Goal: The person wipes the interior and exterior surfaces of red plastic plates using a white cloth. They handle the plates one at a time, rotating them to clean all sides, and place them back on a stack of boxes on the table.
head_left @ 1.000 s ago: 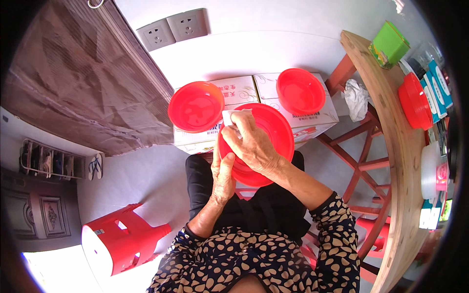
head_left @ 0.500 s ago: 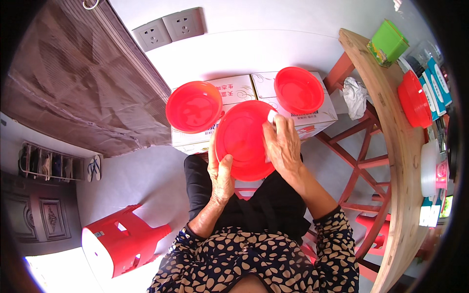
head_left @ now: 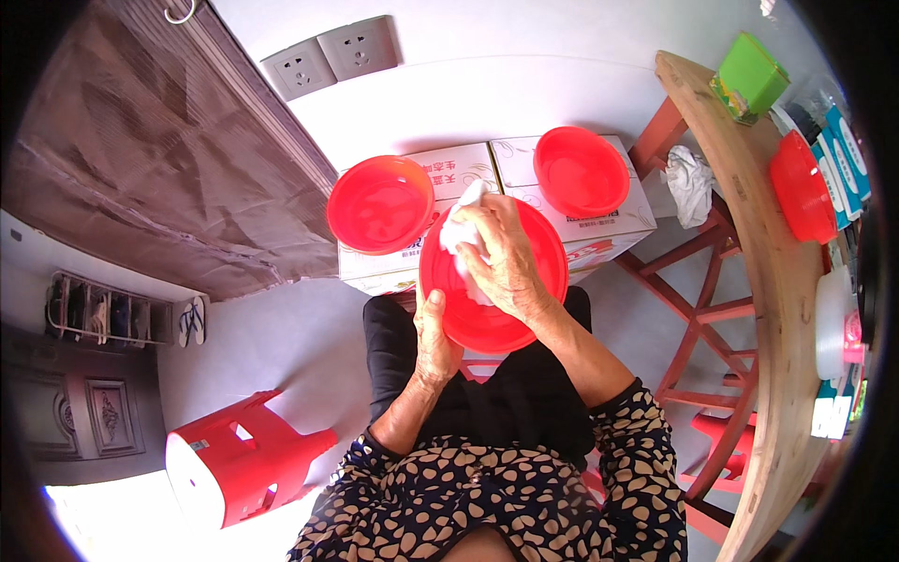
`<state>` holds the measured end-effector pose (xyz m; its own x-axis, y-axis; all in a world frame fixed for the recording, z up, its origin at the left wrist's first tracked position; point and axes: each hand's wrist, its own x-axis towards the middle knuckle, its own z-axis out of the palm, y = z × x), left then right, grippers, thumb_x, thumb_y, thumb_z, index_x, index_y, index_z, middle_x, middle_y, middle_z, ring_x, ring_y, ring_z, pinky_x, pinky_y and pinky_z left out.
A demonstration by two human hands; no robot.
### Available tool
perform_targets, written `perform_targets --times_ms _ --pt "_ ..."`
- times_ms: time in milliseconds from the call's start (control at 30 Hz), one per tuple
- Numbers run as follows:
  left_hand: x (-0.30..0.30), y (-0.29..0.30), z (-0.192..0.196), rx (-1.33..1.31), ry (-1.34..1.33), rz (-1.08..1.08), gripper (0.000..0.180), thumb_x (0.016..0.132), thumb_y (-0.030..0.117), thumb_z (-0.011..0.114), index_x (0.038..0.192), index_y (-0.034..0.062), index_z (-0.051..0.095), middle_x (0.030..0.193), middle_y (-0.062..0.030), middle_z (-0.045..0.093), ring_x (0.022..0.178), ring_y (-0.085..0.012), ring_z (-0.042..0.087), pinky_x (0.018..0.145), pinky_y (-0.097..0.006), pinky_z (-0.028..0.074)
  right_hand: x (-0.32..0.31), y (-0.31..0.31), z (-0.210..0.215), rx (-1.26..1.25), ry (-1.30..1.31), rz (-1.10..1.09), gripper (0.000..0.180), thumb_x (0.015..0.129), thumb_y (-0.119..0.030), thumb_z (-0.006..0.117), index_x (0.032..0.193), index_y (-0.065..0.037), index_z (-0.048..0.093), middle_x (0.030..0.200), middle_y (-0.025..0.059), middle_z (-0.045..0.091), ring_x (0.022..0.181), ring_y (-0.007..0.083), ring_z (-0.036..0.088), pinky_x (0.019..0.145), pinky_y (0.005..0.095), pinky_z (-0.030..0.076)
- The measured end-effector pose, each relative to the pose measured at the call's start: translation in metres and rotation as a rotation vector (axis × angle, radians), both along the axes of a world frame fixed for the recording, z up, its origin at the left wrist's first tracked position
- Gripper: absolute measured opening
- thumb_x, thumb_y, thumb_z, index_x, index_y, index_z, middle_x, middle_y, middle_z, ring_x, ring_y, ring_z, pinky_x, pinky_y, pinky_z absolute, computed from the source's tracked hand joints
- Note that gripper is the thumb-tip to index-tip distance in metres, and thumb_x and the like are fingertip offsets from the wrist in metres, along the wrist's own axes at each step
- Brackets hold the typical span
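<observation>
The right hand point(head_left: 506, 258) has its fingers closed around a crumpled white cloth point(head_left: 461, 229), pressing it against the inner face of a round red plastic bowl point(head_left: 493, 314) held above the lap. The left hand point(head_left: 433, 342) grips that bowl at its lower left rim, fingers curled behind it, so the bowl lies directly under the right palm, tilted toward the person. Beyond stand two more red bowls, one left point(head_left: 379, 204), one right point(head_left: 581, 170), on cardboard boxes point(head_left: 609, 225).
</observation>
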<state>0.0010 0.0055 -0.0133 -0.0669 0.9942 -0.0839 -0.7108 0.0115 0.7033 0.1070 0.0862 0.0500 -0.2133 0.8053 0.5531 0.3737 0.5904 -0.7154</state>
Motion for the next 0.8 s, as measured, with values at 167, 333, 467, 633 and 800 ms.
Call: perform_targets --times_ms 167,333,467,633,800 --pt "-0.013 0.001 -0.022 -0.075 -0.008 -0.03 0.072 0.091 0.06 0.04 0.141 0.0094 0.029 0.138 -0.0082 0.042 0.126 -0.0224 0.042 0.105 -0.039 0.035 -0.004 -0.016 -0.007 -0.178 0.046 0.346 0.045 0.073 0.009 0.056 0.114 -0.007 0.049 0.113 0.0139 0.047 0.107 0.0322 0.053 0.085 0.0373 0.047" --pt "-0.019 0.0 -0.016 -0.069 0.046 -0.018 0.072 0.087 0.067 0.04 0.131 0.0108 0.043 0.12 -0.0082 0.055 0.11 -0.0216 0.054 0.093 -0.037 0.045 0.019 -0.038 0.006 -0.388 -0.101 0.655 0.021 0.08 -0.003 0.061 0.101 -0.003 0.055 0.097 0.0122 0.054 0.088 0.0286 0.06 0.077 0.0369 0.049" --pt "-0.02 -0.002 -0.028 -0.051 -0.058 -0.1 0.07 0.087 0.066 0.041 0.13 0.0113 0.044 0.114 -0.0066 0.058 0.106 -0.02 0.055 0.091 -0.036 0.045 0.022 -0.047 0.008 -0.42 -0.102 0.611 0.016 0.084 -0.006 0.058 0.101 -0.004 0.056 0.1 0.0112 0.054 0.091 0.0275 0.059 0.075 0.0369 0.049" --pt "0.004 0.0 -0.004 -0.022 -0.015 0.005 0.072 0.09 0.057 0.045 0.14 0.0061 0.032 0.141 -0.0096 0.04 0.129 -0.0244 0.037 0.109 -0.04 0.028 -0.005 -0.032 -0.002 0.026 -0.418 -0.013 0.03 0.078 0.0 0.054 0.108 0.002 0.049 0.115 0.0233 0.047 0.099 0.0374 0.054 0.075 0.0409 0.052" --pt "-0.003 0.0 -0.005 0.0 -0.028 0.001 0.071 0.091 0.056 0.045 0.139 0.0065 0.033 0.141 -0.0092 0.04 0.129 -0.0244 0.038 0.109 -0.04 0.028 -0.006 -0.018 -0.002 0.01 -0.384 -0.167 0.048 0.071 0.006 0.061 0.117 -0.003 0.048 0.114 0.0218 0.045 0.102 0.0387 0.049 0.082 0.0444 0.048"
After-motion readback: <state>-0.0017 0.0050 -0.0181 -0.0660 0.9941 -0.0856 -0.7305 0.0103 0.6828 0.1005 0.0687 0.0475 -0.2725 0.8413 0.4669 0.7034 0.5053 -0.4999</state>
